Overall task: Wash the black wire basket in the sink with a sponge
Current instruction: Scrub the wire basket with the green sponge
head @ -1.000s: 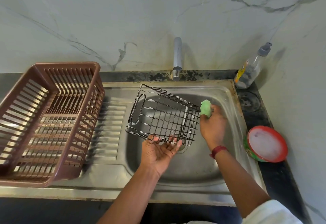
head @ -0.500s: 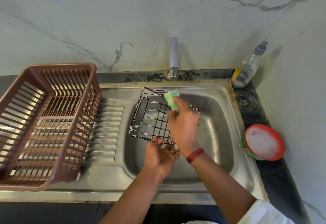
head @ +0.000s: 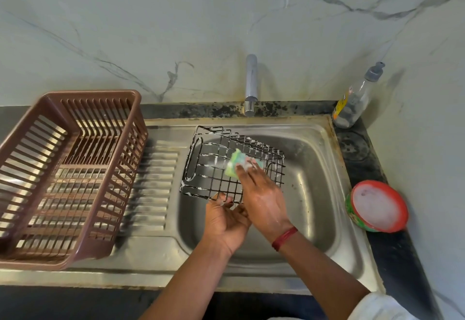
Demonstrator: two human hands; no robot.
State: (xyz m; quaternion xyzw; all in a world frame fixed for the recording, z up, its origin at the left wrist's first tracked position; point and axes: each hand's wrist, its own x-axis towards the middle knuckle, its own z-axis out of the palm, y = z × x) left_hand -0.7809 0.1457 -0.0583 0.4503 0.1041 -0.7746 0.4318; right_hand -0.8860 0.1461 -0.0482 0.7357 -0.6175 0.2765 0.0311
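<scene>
The black wire basket (head: 211, 168) lies on its side over the steel sink (head: 312, 188), streaked with white foam. My left hand (head: 225, 221) grips its near lower edge from below. My right hand (head: 261, 198) presses a green sponge (head: 237, 163) flat against the basket's upper mesh, with its fingers laid over the sponge. Both forearms come in from the bottom of the view.
A brown plastic dish rack (head: 63, 168) stands on the ribbed drainboard at the left. The tap (head: 251, 85) rises behind the basin. A clear soap bottle (head: 354, 100) and a red-rimmed tub of white paste (head: 377, 206) sit on the dark counter at the right.
My right hand moved the sponge from the basket's right end to its top edge, then down onto the middle of the mesh. My left hand kept its hold on the lower edge.
</scene>
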